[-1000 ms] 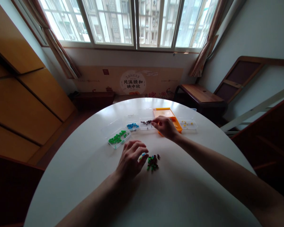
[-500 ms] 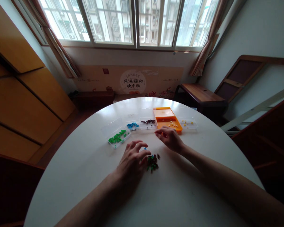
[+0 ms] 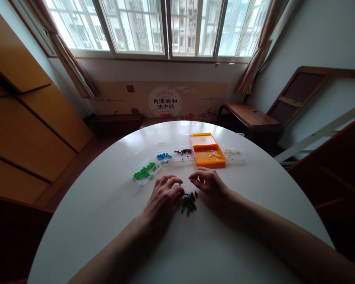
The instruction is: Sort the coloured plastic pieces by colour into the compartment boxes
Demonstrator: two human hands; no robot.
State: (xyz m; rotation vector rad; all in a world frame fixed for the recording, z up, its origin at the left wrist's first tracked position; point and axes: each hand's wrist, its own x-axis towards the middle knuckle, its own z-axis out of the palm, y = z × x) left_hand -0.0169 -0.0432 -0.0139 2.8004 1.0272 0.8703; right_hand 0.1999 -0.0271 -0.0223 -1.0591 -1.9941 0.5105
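A small heap of loose green and dark brown pieces (image 3: 188, 203) lies on the round white table (image 3: 177, 244). My left hand (image 3: 163, 199) rests just left of the heap, fingers curled, with a tiny blue piece (image 3: 179, 184) at its fingertips. My right hand (image 3: 208, 187) hovers over the heap's right side, fingers bent and loosely apart; I see nothing in it. Beyond them stand a clear box of green pieces (image 3: 144, 172), a clear box of blue pieces (image 3: 164, 156), a clear box of dark pieces (image 3: 183, 152), an orange box (image 3: 207, 154) and a clear box of yellow pieces (image 3: 232, 152).
A wooden side table (image 3: 248, 116) stands past the table's far right edge. Wooden cabinets (image 3: 32, 118) line the left wall. A printed cardboard panel (image 3: 165, 100) leans under the windows. A dark railing runs along the right.
My right hand has drawn back from the box of dark pieces to the heap near me. My left hand has stayed by the heap, the blue piece still at its fingertips.
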